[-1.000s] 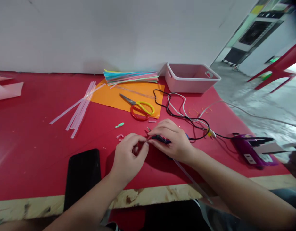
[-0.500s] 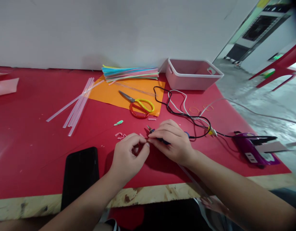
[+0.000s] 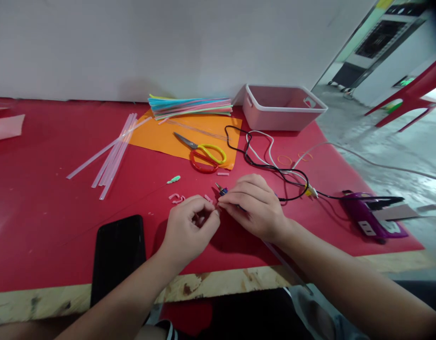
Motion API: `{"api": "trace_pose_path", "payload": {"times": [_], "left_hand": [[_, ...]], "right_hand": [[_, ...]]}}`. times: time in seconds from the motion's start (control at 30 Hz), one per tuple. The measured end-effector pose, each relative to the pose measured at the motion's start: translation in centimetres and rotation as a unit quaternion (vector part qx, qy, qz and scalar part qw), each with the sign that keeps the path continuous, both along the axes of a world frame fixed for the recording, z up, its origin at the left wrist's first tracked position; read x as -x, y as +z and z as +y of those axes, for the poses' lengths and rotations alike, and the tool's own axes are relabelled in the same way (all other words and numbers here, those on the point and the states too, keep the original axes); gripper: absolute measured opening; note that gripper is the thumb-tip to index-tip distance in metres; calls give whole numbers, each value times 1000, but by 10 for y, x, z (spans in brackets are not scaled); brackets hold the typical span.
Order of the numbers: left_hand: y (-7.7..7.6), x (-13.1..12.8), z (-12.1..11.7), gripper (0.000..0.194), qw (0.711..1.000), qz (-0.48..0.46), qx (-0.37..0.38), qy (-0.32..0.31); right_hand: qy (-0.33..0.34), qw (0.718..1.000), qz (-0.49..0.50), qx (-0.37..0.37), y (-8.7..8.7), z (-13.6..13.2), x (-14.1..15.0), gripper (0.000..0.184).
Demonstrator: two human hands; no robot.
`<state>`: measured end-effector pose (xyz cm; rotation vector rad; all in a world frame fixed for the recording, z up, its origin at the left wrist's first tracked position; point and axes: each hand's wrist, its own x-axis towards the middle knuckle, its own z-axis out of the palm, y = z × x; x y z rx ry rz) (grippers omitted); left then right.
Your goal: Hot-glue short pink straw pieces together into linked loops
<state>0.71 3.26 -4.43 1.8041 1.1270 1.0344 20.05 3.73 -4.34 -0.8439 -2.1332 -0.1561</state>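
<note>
My left hand [image 3: 192,224] is closed, thumb and forefinger pinched together over the red tabletop. Fingertip to fingertip with it, my right hand [image 3: 255,205] is closed too. Whatever tiny thing sits between their fingertips is too small to make out. A soldering iron [image 3: 222,190] with a metal tip and blue handle runs under my right hand, tip pointing away; I cannot tell whether the hand grips it. Small curled pink pieces [image 3: 176,198] lie just beyond my left hand. Farther off are a short pink tube piece [image 3: 223,174] and scissors [image 3: 208,157] with red and yellow handles.
A black phone [image 3: 119,255] lies by my left forearm. Behind are pink glue-like sticks [image 3: 113,156], an orange sheet [image 3: 150,137], colored pipe cleaners [image 3: 191,107] and a pink bin [image 3: 274,118]. Cords [image 3: 260,165] and a purple device [image 3: 372,217] are on the right.
The view has shifted slightly. Both hands keep nearly the same pinched pose, fingertips together; nothing else has visibly moved.
</note>
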Motion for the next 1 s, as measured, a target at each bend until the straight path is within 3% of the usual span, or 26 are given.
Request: {"api": "trace_pose_path", "payload": {"times": [0.53, 0.83, 1.0], "left_hand": [[1, -1, -1, 18, 1000, 7, 12, 9], [3, -1, -1, 22, 1000, 14, 9, -9], [1, 0, -1, 19, 1000, 19, 18, -1]], "right_hand": [[9, 999, 28, 40, 5, 4, -4, 6], [17, 1000, 5, 6, 5, 3, -2, 7], [10, 999, 12, 45, 4, 4, -3, 10]]}}
